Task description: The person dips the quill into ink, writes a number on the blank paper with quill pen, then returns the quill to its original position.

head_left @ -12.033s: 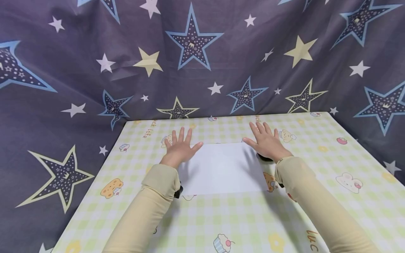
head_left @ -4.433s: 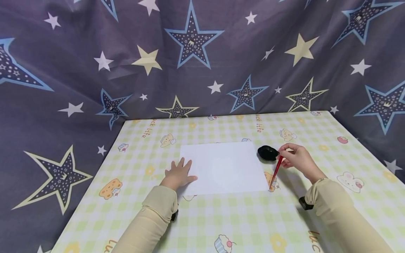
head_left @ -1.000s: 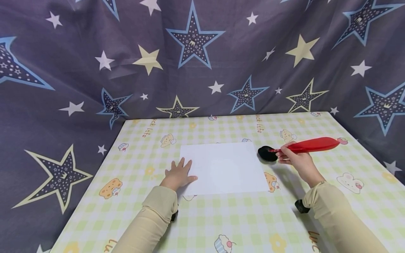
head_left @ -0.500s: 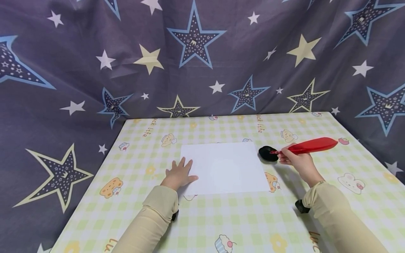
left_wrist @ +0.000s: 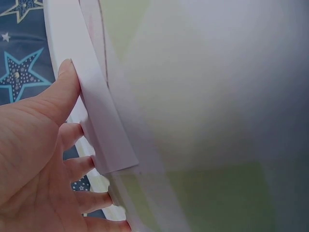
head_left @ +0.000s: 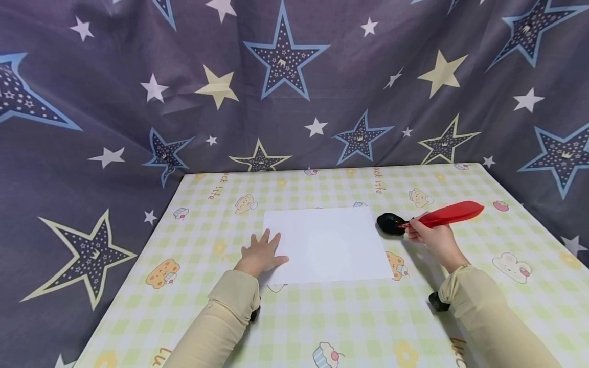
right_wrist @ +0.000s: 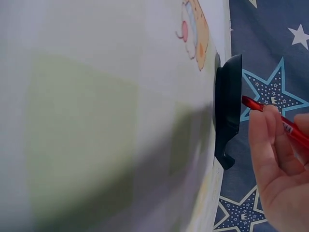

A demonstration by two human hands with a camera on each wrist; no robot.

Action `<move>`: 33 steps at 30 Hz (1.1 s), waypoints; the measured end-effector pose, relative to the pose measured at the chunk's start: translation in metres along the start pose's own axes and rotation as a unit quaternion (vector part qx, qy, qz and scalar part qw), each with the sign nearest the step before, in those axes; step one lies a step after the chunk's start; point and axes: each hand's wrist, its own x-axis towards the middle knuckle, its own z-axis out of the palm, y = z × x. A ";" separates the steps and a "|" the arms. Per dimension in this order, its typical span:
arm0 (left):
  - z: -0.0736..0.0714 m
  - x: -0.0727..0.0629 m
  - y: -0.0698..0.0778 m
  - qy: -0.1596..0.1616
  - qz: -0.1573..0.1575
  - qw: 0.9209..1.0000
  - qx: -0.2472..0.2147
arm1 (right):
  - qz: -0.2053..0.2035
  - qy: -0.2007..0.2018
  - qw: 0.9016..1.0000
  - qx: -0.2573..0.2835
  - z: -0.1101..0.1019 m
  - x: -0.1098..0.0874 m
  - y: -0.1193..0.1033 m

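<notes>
In the head view, a white sheet of paper point(head_left: 329, 245) lies mid-table. My left hand point(head_left: 259, 254) rests with spread fingers on its left edge and the cloth beside it; in the left wrist view the thumb lies on the paper point(left_wrist: 108, 130). My right hand point(head_left: 437, 241) pinches a red quill pen point(head_left: 453, 212) between thumb and fingers, feather pointing back to the right. The pen's tip is over a small black dish point(head_left: 388, 223) right of the paper. From the right wrist, the red tip point(right_wrist: 253, 103) shows just at the rim of the dish point(right_wrist: 228, 96).
A green-and-white checked tablecloth point(head_left: 349, 319) with cartoon prints covers the table. Behind it hangs a dark curtain point(head_left: 198, 46) with stars. Black wrist cameras sit under both sleeves, such as the one on the right wrist point(head_left: 438, 301).
From both hands spread over the paper, the left has settled on its left edge and the right has taken up the quill pen. Lately the pen has shifted slightly, its feather moving left.
</notes>
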 end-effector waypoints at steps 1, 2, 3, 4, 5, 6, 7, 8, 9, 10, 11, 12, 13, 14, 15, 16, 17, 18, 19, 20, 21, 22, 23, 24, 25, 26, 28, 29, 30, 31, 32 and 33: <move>0.000 0.000 0.000 0.000 0.000 1.000 0.000 | 0.002 -0.004 1.000 -0.006 0.000 -0.002 -0.002; 0.000 0.000 0.000 0.000 0.000 1.000 0.000 | 0.003 -0.004 1.000 -0.010 0.001 -0.003 -0.005; 0.000 0.000 0.000 0.000 -0.001 1.000 0.000 | 0.003 -0.007 1.000 -0.011 0.001 -0.005 -0.007; 0.000 0.000 0.000 0.001 -0.001 1.000 0.001 | 0.006 -0.005 1.000 -0.010 0.003 -0.008 -0.011; 0.000 0.000 0.000 0.001 -0.001 1.000 0.001 | 0.008 -0.007 1.000 -0.011 0.004 -0.011 -0.015; 0.000 -0.001 0.001 0.001 -0.001 1.000 0.002 | 0.012 -0.006 1.000 -0.009 0.006 -0.014 -0.020; -0.001 -0.001 0.001 0.001 -0.001 1.000 0.003 | 0.011 -0.009 1.000 -0.013 0.007 -0.018 -0.025; -0.001 -0.001 0.001 0.000 -0.001 1.000 0.004 | 0.010 -0.006 1.000 -0.019 0.009 -0.021 -0.029; -0.001 -0.001 0.001 0.000 -0.001 1.000 0.004 | 0.010 -0.007 1.000 -0.025 0.011 -0.025 -0.034; -0.001 -0.001 0.001 0.000 -0.001 1.000 0.004 | 0.013 -0.006 0.999 -0.032 0.013 -0.028 -0.039; -0.001 -0.001 0.002 -0.001 -0.002 1.000 0.005 | 0.011 -0.010 0.999 -0.039 0.014 -0.030 -0.042; -0.002 -0.002 0.002 -0.001 -0.002 1.000 0.005 | 0.010 -0.011 0.999 -0.043 0.015 -0.032 -0.044; -0.002 -0.002 0.002 -0.002 -0.003 1.000 0.006 | 0.007 -0.016 0.999 -0.051 0.015 -0.033 -0.046; -0.002 -0.002 0.002 -0.002 -0.003 1.000 0.006 | 0.010 -0.015 0.998 -0.053 0.015 -0.034 -0.048; -0.002 -0.001 0.002 -0.002 -0.004 1.000 0.006 | 0.012 -0.016 0.998 -0.054 0.016 -0.034 -0.048; -0.002 -0.001 0.002 -0.003 -0.004 1.000 0.007 | 0.013 -0.017 0.998 -0.055 0.015 -0.035 -0.049; -0.002 -0.001 0.002 -0.003 -0.004 1.000 0.008 | 0.014 -0.019 0.998 -0.056 0.015 -0.035 -0.049; -0.002 -0.001 0.002 -0.002 -0.004 1.000 0.009 | 0.014 -0.020 0.998 -0.056 0.015 -0.035 -0.049; -0.001 -0.001 0.002 -0.002 -0.003 1.000 0.009 | 0.015 -0.019 0.998 -0.056 0.015 -0.035 -0.049; -0.001 -0.001 0.002 -0.001 -0.003 1.000 0.010 | 0.015 -0.019 0.998 -0.054 0.015 -0.035 -0.049; -0.001 0.000 0.002 -0.001 -0.003 1.000 0.011 | 0.014 -0.019 0.998 -0.052 0.016 -0.035 -0.049; -0.001 0.000 0.002 0.000 -0.002 1.000 0.012 | 0.014 -0.017 0.998 -0.052 0.016 -0.035 -0.048; -0.001 0.000 0.002 0.000 -0.003 1.000 0.011 | 0.014 -0.017 0.998 -0.051 0.015 -0.034 -0.048; -0.001 0.000 0.002 0.000 -0.003 1.000 0.010 | 0.014 -0.015 0.998 -0.053 0.015 -0.033 -0.047; -0.001 0.000 0.002 -0.001 -0.003 1.000 0.009 | 0.018 -0.010 0.999 -0.050 0.015 -0.032 -0.045; -0.001 0.000 0.002 -0.001 -0.004 1.000 0.008 | 0.020 -0.010 0.998 -0.050 0.014 -0.032 -0.044; 0.000 0.000 0.001 -0.001 -0.004 1.000 0.007 | 0.029 -0.011 0.999 -0.045 0.012 -0.028 -0.041; 0.000 0.000 0.001 -0.001 -0.004 1.000 0.007 | 0.033 -0.011 0.998 -0.046 0.012 -0.028 -0.041; 0.000 0.000 0.001 -0.001 -0.005 1.000 0.007 | 0.034 -0.010 0.998 -0.048 0.012 -0.029 -0.043; 0.000 0.000 0.001 -0.001 -0.005 1.000 0.007 | 0.033 -0.009 0.998 -0.046 0.012 -0.029 -0.045; 0.000 0.000 0.001 -0.001 -0.005 1.000 0.008 | 0.030 -0.011 0.998 -0.052 0.012 -0.029 -0.047; 0.000 0.001 0.000 -0.001 -0.005 1.000 0.009 | 0.030 -0.006 0.999 -0.045 0.010 -0.025 -0.042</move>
